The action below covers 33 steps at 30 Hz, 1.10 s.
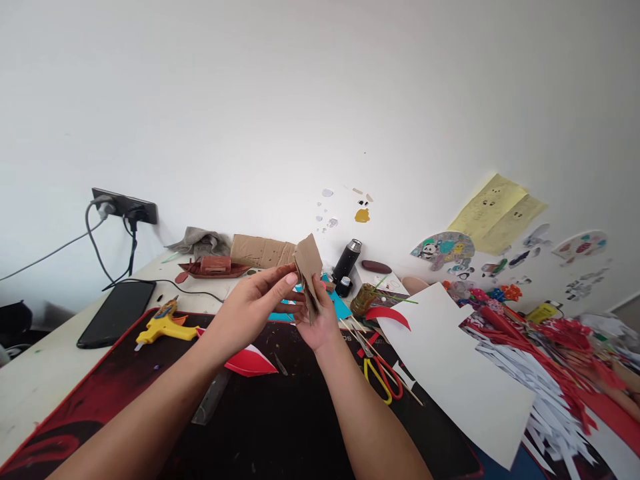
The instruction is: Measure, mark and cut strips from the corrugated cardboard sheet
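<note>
A brown piece of cardboard (309, 257), seemingly folded or layered, is held up above the desk in front of me. My right hand (321, 325) grips it from below and the right, its fingers partly hidden behind the sheet. From the left, my left hand (254, 298) pinches the cardboard's near edge between thumb and fingers. Below my hands lies a red and white paper shape (251, 362) on the black mat (280, 427). Scissors (380, 373) with yellow and orange handles lie right of my right hand. A yellow hot glue gun (167, 328) rests to the left.
A black phone (117, 313) and a small wooden boat (213, 268) stand at left. Behind my hands are a cardboard strip (263, 251) and a black thermos (347, 261). White paper (455, 373) and white paper strips (533, 387) cover the right. A clear ruler (210, 399) lies near my left forearm.
</note>
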Each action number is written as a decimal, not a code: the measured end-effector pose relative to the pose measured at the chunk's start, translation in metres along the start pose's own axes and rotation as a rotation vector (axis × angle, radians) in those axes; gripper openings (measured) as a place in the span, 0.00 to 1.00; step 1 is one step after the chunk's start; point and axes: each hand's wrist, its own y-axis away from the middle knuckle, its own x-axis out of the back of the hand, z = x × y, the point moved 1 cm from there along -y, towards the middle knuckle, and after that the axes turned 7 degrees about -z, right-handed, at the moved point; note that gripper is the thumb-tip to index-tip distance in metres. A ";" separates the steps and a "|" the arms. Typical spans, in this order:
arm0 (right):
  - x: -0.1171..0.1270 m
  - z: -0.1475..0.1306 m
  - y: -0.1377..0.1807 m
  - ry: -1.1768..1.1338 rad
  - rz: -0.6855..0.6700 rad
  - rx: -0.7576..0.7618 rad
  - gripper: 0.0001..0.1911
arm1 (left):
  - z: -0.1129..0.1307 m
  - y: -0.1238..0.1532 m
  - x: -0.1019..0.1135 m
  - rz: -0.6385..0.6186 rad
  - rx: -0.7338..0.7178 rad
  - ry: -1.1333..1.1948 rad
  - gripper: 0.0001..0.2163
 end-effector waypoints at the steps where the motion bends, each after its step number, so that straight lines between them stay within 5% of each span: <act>1: 0.001 0.000 0.000 0.002 -0.008 -0.002 0.11 | 0.001 0.000 0.000 0.006 0.004 -0.006 0.34; 21: 0.007 -0.001 -0.001 0.078 -0.029 0.042 0.11 | 0.006 0.000 0.006 -0.024 -0.008 -0.240 0.26; 26: 0.021 0.006 -0.004 0.156 -0.020 0.150 0.22 | 0.006 0.000 0.014 -0.003 0.101 -0.167 0.47; 33: 0.025 0.002 -0.001 0.230 -0.015 0.213 0.25 | 0.002 0.004 0.020 -0.014 0.068 -0.147 0.40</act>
